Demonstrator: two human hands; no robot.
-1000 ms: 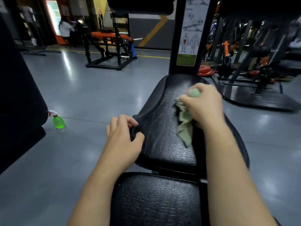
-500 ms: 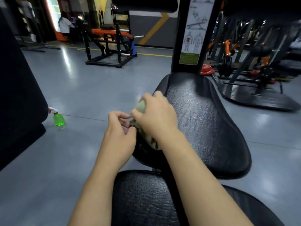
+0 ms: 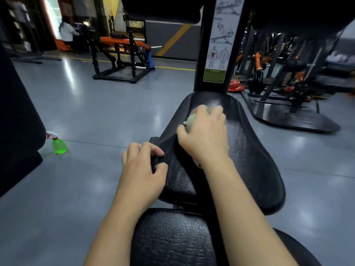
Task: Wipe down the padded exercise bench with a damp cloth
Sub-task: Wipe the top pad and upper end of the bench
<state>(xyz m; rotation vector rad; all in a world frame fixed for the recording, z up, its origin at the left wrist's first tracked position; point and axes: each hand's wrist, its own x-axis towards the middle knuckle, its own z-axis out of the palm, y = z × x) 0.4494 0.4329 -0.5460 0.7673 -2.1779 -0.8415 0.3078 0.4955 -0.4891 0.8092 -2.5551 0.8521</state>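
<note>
At the centre of the frame, the right hand (image 3: 203,135) presses a bunched cloth (image 3: 191,120) onto the upper left part of the black bench pad (image 3: 249,160), fingers curled over it. The left hand (image 3: 142,169) grips the pad's left edge with fingers and thumb curled round it. Wadded so small, the cloth likely covers only a narrow strip per pass, so the right side could be missed.

glossy grey floor (image 3: 96,104), orange-padded machine (image 3: 123,54) behind, seemingly red weight plates (image 3: 235,87).
</note>
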